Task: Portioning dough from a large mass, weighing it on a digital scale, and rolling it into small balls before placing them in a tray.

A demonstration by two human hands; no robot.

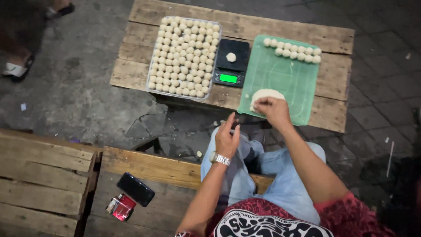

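My right hand (272,109) pinches the near edge of a pale lump of dough (265,95) lying on a green tray (280,77). My left hand (226,137), with a metal watch on the wrist, hovers over my lap with its fingers drawn together; whether it holds a bit of dough is hidden. A black digital scale (230,63) with a lit green display carries one small dough ball (231,57). A row of dough balls (291,49) lines the tray's far edge.
A clear tray (184,57) packed with several rows of dough balls sits left of the scale on a low wooden pallet table (333,41). A black phone (135,188) and a red packet (121,207) lie on the bench beside me. Another person's feet (17,68) stand far left.
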